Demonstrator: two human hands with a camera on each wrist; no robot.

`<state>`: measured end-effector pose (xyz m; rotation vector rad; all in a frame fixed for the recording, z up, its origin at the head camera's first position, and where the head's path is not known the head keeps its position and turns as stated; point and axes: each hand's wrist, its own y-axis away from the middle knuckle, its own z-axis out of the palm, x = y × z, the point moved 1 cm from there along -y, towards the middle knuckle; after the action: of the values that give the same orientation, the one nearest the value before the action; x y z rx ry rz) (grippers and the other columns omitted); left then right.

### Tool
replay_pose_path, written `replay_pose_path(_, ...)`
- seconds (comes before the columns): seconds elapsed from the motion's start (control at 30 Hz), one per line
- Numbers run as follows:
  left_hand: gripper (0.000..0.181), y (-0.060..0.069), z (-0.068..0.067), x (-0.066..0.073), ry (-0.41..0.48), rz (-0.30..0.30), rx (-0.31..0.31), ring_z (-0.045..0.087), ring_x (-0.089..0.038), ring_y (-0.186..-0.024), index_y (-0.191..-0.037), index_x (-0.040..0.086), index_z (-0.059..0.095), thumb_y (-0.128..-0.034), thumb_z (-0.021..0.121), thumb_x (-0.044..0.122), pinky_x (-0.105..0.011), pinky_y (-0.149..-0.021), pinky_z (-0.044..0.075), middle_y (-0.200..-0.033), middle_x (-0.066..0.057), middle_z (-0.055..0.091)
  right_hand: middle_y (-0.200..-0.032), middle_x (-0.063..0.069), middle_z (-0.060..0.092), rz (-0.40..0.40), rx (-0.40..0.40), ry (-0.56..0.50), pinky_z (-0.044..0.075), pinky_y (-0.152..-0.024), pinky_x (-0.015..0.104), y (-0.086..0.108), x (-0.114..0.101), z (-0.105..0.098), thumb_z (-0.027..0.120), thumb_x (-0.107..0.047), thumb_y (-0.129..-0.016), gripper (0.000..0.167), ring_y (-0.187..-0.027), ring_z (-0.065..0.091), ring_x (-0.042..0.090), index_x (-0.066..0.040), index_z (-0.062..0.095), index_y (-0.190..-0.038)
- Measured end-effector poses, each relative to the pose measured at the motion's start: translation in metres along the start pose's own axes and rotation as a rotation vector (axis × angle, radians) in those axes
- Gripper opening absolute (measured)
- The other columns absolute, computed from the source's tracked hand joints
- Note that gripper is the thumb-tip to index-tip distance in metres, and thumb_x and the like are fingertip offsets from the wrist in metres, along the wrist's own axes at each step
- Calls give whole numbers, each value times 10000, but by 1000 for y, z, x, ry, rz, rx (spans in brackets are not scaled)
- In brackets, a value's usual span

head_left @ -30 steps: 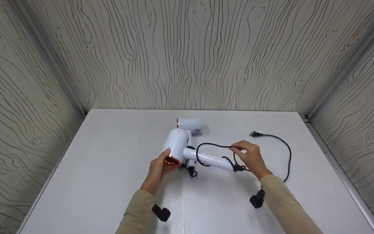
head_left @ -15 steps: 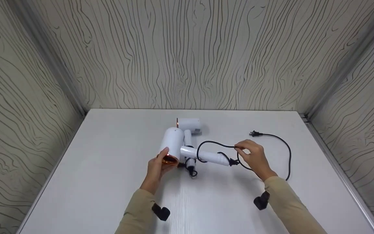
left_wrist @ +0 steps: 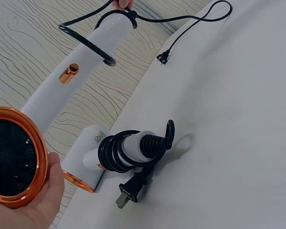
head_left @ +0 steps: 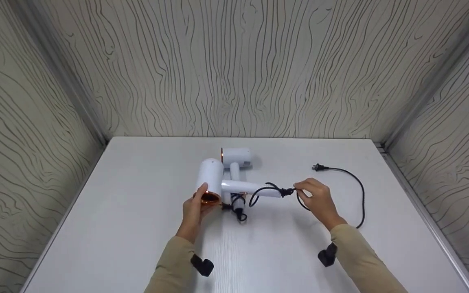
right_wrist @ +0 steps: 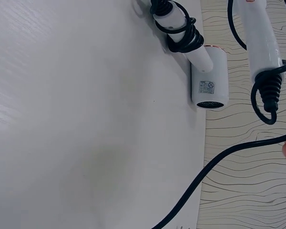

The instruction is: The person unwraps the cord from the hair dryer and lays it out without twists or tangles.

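Observation:
My left hand grips a white hair dryer by its barrel, thumb near the copper rim, above the table. Its handle points right, with a loose loop of black cord round the end. Just beyond that end, my right hand pinches the cord between thumb and fingers; only fingertips show in the right wrist view. A second white hair dryer lies behind and below the held one. Its own cord is wound tightly round the handle, and its plug sticks out beside it.
The held dryer's cord curves to the right across the white table, ending in a two-pin plug. Wood-grain panels stand behind and on both sides. Small black cameras sit on both wrists.
The held dryer has shifted a little left, and its handle has swung up towards level. The cord loop round the handle has dropped and become smaller. My right hand has moved slightly right and down.

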<state>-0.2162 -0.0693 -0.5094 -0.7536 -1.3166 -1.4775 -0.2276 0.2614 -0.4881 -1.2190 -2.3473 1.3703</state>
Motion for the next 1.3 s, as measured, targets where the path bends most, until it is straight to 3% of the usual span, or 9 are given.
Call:
replay_pose_path(0.27,762,-1,-1,1,45,-13,51,695,-108,-837,-1351,-46,416,-905,543,559,-356,-975,545,-1196,-150,595,-733,36,689,-22,-64,22,528,-639,134,11,-1,6,789,207,-548,337,-666,644,149,-40,731,-770)
replay_pose_path(0.57,793,1,0,0,67,-18,28,684,-106,-872,-1377,-43,402,-905,513,585,-341,-984,545,-1191,-122,584,-752,47,718,81,-252,101,588,-654,234,32,5,13,778,171,-613,274,-711,682,152,-56,743,-763)
replay_pose_path(0.8,820,3,0,3,140,-32,3,676,-118,-903,-1412,-52,350,-909,509,577,-375,-1025,518,-1200,-133,573,-780,45,703,271,-408,150,591,-719,281,47,13,15,729,124,-719,180,-766,681,169,-38,730,-797)
replay_pose_path(1.07,814,2,2,8,166,-32,-3,674,-139,-923,-1424,-29,336,-917,490,588,-366,-1011,528,-1273,-183,521,-891,80,707,497,-497,143,577,-784,377,61,22,17,694,42,-804,138,-861,679,209,-34,709,-919)
replay_pose_path(1.3,828,3,3,7,140,-33,-5,674,-131,-915,-1424,-22,348,-905,498,605,-378,-1031,515,-1260,-163,546,-1034,182,714,592,-601,145,567,-846,439,63,22,14,695,4,-809,368,-928,675,279,49,646,-1171)
